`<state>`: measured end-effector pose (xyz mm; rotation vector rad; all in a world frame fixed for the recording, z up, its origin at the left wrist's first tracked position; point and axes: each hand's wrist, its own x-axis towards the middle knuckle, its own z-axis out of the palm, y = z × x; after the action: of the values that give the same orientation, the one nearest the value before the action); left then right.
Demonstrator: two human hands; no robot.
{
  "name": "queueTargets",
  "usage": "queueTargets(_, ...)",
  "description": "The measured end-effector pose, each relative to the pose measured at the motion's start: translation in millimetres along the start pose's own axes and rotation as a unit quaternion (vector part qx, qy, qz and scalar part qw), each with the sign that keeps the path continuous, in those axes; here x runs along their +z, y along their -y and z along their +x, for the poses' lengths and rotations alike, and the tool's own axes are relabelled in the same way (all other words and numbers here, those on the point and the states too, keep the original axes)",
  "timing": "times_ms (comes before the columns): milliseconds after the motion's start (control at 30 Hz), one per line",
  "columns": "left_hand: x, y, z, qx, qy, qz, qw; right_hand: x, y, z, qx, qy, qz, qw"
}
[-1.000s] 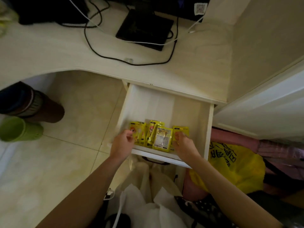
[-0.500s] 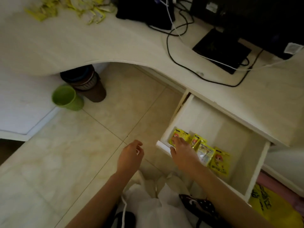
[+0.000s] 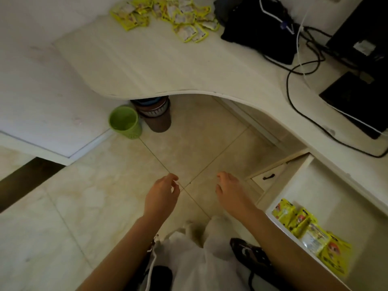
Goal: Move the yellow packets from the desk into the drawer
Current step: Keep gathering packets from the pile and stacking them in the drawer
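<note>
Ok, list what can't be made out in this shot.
- Pile of yellow packets on the desk, head view: cut by the top edge, count unknown; print too small.
- Packets in the drawer: overlapping, blurred labels; the drawer runs off the right edge.
- Brown bin: its top is hidden under the desk.
- Left hand and right hand: both empty, open.

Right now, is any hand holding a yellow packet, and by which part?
Nothing is held. The left hand and right hand are both empty and open above the floor, apart from the packets in the drawer.
</note>
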<state>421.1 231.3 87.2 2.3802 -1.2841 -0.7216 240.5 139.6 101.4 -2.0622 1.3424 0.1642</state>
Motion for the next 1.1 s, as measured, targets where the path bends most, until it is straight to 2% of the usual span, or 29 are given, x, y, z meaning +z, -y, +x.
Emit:
queueTargets(300, -43.4, 15.0, 78.9, -0.011, -0.044, 0.025, 0.999, -31.0, 58.0, 91.6, -0.05, -0.007, -0.03, 0.998)
queueTargets(600, -85.9, -9.0, 197.1, -0.039, -0.084, 0.021, 0.995, -88.7, 96.5, 211.0, -0.097, -0.001, -0.051, 0.994)
queueTargets(1100, -144.5, -13.6, 368.5, -0.024, -0.085, -0.005, 0.996, -162.2, 151.7, 377.2, -0.126, -0.02, -0.07, 0.989)
